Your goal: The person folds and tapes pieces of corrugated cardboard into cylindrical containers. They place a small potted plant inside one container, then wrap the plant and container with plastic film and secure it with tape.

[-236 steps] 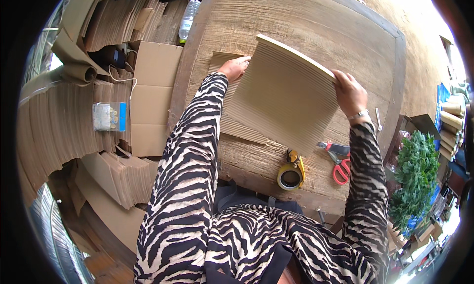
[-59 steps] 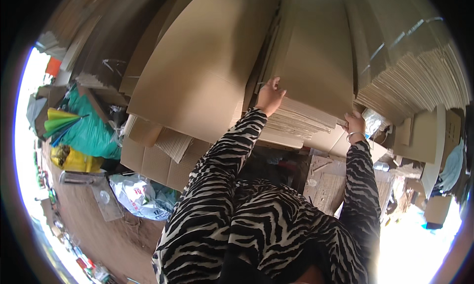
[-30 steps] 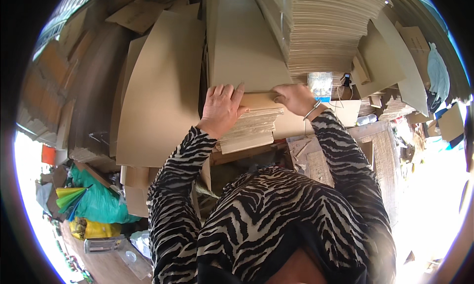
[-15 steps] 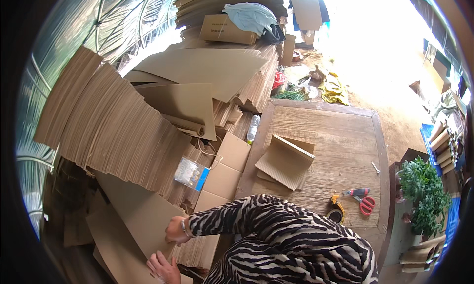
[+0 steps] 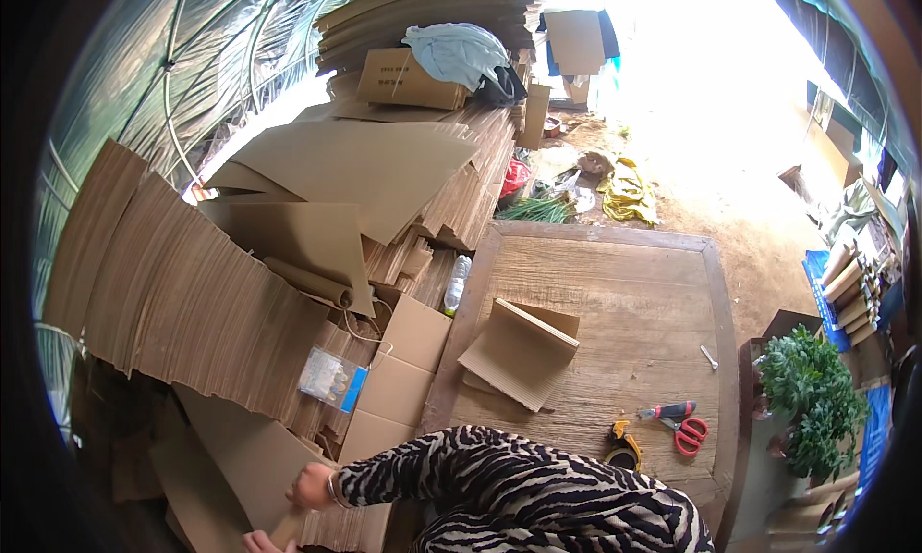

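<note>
My right hand (image 5: 312, 486), in a black-and-white striped sleeve with a band at the wrist, is closed at the edge of a brown cardboard sheet (image 5: 240, 452) at lower left. Just below it, my left hand (image 5: 266, 543) is cut by the lower picture edge. Its fingertips are bent against the cardboard, between which and my right hand a paler strip shows. More loose sheets lean beneath. Right beside my hands rises a long row of stacked flat cardboard (image 5: 192, 294), with a clear plastic packet (image 5: 331, 378) by its near end.
A wooden table (image 5: 634, 303) holds folded corrugated cardboard (image 5: 523, 351), a tape dispenser (image 5: 622, 445), a cutter knife (image 5: 667, 411) and red-handled scissors (image 5: 690, 436). A plastic bottle (image 5: 457, 284) stands by its left edge. Green plants (image 5: 812, 399) are at right; tall cardboard piles (image 5: 423, 20) stand behind.
The view has shifted, so the table and piles appear lower and further left. Both hands have moved down and left in the picture, and my left hand is now mostly out of view.
</note>
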Tool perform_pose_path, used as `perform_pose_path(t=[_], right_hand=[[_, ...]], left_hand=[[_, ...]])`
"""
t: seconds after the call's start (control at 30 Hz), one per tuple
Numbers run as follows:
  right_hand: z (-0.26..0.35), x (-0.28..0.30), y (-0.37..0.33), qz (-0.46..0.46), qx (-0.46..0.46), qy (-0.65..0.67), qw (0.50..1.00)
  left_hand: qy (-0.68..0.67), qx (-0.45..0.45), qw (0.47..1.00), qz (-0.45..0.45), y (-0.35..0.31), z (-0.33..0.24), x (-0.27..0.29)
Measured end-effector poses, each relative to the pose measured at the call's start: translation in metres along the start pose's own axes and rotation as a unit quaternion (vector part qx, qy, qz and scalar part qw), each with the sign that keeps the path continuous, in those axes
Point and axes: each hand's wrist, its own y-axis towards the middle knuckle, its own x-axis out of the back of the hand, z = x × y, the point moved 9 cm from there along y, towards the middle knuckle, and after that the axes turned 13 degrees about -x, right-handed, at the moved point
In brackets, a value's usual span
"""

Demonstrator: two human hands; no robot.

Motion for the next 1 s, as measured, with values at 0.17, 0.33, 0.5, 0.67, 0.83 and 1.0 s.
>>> perform_pose_path(t=[0.17, 0.33, 0.5, 0.67, 0.83, 1.0], right_hand=[[0.013, 0.036, 0.003, -0.001, 0.076, -0.003, 0.997], [0.029, 0.056, 0.0, -0.116, 0.11, -0.069, 0.985], [0.005, -0.01, 0.014, 0.2, -0.028, -0.032, 0.979], [0.041, 0.025, 0.029, 0.048, 0.093, -0.12, 0.987], [0.031, -0.014, 0.034, 0.276, -0.001, -0.114, 0.954], [0.028, -0.027, 0.052, 0.28, 0.03, -0.175, 0.943]], left_hand=[[-0.01, -0.001, 1.0, 0.001, -0.001, 0.008, -0.001], [-0.021, -0.005, 1.0, 0.006, 0.002, 0.02, -0.004], [-0.031, -0.025, 0.999, -0.001, 0.006, 0.037, 0.004], [-0.055, -0.031, 0.998, 0.009, 0.006, 0.045, -0.008], [-0.058, -0.039, 0.998, 0.006, 0.004, 0.064, -0.004], [-0.06, -0.051, 0.997, 0.0, 0.006, 0.07, 0.002]])
